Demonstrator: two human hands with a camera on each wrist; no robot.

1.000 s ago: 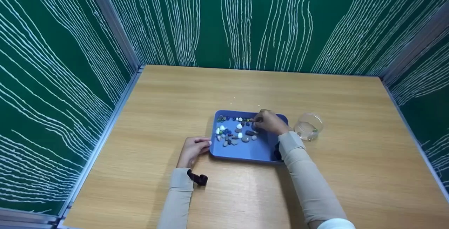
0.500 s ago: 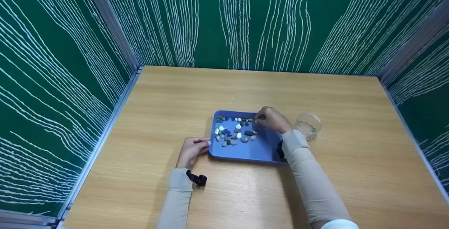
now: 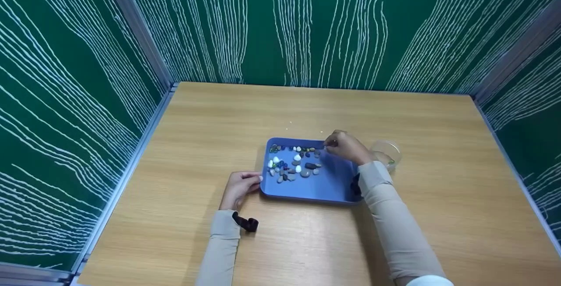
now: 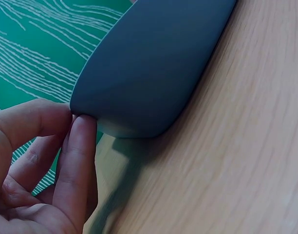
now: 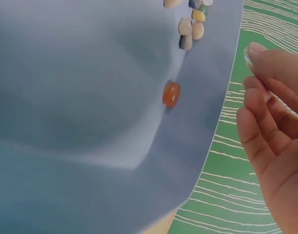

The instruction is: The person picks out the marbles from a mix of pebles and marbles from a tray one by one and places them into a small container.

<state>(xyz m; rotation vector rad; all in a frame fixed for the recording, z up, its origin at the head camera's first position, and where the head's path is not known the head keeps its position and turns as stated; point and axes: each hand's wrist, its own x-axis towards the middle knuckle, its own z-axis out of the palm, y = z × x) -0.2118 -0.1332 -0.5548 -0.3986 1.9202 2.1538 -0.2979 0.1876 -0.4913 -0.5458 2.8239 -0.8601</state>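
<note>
A blue tray (image 3: 324,187) lies on the table with several small stones (image 3: 298,168) in its left and back parts. At its left rim, my left hand (image 3: 240,188) pinches the edge between thumb and fingers; the left wrist view shows the fingertips (image 4: 83,124) at the tray's corner. Over the back right part is my right hand (image 3: 348,146). In the right wrist view, its fingertips pinch a small clear glassy stone (image 5: 247,55), mostly covered by them. Below that hand, an orange stone (image 5: 171,94) lies alone against the tray's wall, apart from the pale stones (image 5: 185,27).
A clear round plastic container (image 3: 388,151) stands right of the tray, partly behind my right wrist, with a greenish piece inside. Tiny white bits (image 3: 321,132) lie on the wooden table (image 3: 219,115) behind the tray. Green panels (image 3: 263,36) with white lines enclose the table.
My right hand has lifted from the stones in the back row and shifted right and slightly back, uncovering some stones. My left hand has stayed at the rim.
</note>
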